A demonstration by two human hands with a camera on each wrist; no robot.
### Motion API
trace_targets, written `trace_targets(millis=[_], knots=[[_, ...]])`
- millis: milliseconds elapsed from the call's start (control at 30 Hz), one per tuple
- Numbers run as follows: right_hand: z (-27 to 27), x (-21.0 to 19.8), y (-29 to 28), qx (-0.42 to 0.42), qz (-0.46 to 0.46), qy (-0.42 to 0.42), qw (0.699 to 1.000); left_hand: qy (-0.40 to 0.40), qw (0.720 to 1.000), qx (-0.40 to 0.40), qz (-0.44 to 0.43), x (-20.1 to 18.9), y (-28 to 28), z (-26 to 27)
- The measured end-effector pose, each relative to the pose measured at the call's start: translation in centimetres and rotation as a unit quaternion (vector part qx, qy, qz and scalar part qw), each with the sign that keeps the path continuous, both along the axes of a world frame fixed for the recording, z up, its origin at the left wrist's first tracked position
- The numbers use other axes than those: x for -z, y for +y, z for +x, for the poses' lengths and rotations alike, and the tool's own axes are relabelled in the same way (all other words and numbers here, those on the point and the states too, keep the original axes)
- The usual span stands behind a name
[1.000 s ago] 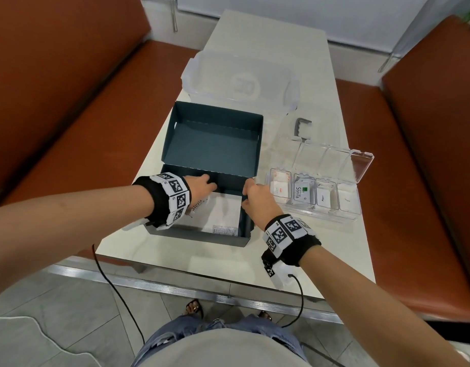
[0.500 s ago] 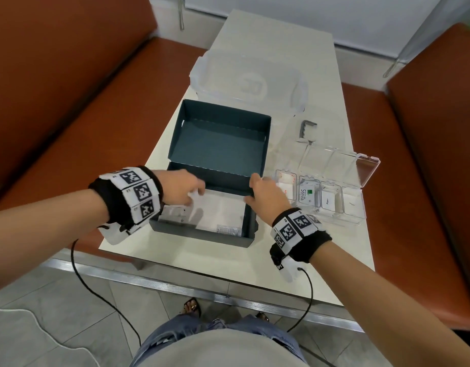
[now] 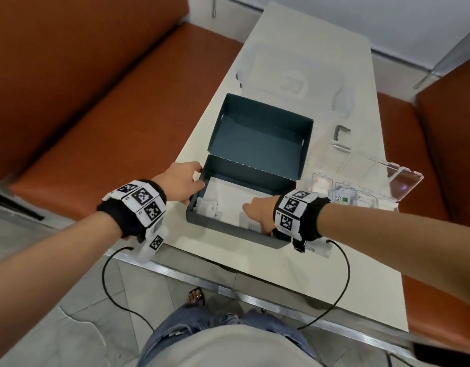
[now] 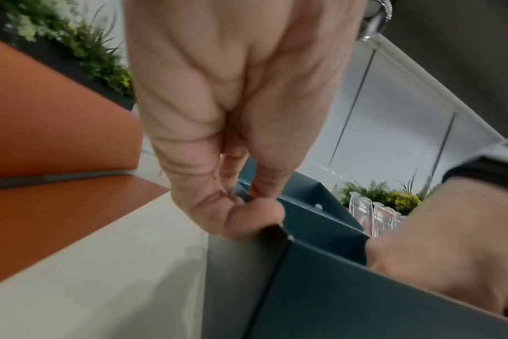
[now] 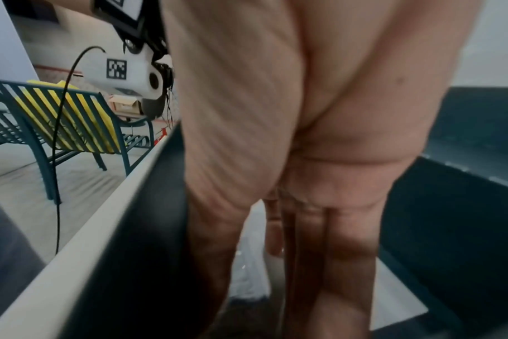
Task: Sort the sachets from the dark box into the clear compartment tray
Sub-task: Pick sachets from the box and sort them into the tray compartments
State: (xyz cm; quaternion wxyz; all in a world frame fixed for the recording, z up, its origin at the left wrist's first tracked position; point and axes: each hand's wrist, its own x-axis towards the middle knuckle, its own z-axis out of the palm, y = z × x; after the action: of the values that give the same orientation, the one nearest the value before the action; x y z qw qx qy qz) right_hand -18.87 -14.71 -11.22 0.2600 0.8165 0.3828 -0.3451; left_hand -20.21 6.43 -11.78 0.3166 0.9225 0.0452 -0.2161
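**Both hands at the dark box, right one reaching inside**

From my remote seat I see the dark teal cardboard box (image 3: 236, 229) sitting at the near edge of the pale rectangular table (image 3: 302, 56), its lid flap thrown back flat behind it. My left hand (image 3: 179, 181) grips the box's left wall at the far corner; the left wrist view shows the thumb and curled fingers (image 4: 264, 183) pinching that wall's rim. My right hand (image 3: 260, 211) is down inside the box, near its front right corner, fingers stretched out long over the white paper sachets (image 3: 223, 200) on the floor of the box. Whether those fingers have closed on a sachet I cannot tell; the right wrist view is blurred there. The clear plastic compartment tray (image 3: 403, 181) stands just right of the box, lid open, with packets already lying in its compartments.
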Motion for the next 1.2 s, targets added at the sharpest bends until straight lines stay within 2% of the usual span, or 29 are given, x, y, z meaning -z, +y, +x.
trace_targets(millis=[167,300,400,467,567,633,767,967,1100,1200], knots=[[-0.5,1.4,0.4,0.040,0.023,0.012,0.999,-0.010,0.999,-0.017,-0.046,0.1,0.0,-0.6],[0.0,1.2,-0.1,0.065,0.054,-0.013,0.996,-0.022,0.999,-0.003,-0.039,0.4,0.1,-0.9],[0.8,0.8,0.8,0.110,0.067,0.001,0.992,-0.025,0.999,0.008,-0.034,0.4,0.0,-0.9],[1.7,0.0,1.8,0.163,0.135,0.024,0.977,-0.021,0.999,0.015,-0.026,0.4,0.0,-0.8],[3.0,-0.8,3.7,0.230,0.207,0.104,0.945,-0.014,1.000,0.022,-0.016,0.4,0.0,-0.7],[3.2,-0.9,5.2,0.243,0.211,0.124,0.939,-0.014,1.000,0.020,-0.016,0.3,-0.1,-0.7],[3.1,-0.2,6.9,0.241,0.220,0.105,0.939,-0.020,0.999,0.021,-0.021,0.3,-0.1,-0.9],[2.0,0.6,7.5,0.206,0.169,0.092,0.959,-0.024,0.999,0.024,-0.012,0.0,-0.3,-1.0],[1.4,0.9,7.9,0.247,0.182,0.116,0.945,-0.022,0.999,0.023,-0.013,-0.1,-0.3,-1.1],[1.1,1.0,8.1,0.321,0.217,0.148,0.910,-0.027,0.999,0.025,-0.013,-0.1,-0.2,-1.1]])
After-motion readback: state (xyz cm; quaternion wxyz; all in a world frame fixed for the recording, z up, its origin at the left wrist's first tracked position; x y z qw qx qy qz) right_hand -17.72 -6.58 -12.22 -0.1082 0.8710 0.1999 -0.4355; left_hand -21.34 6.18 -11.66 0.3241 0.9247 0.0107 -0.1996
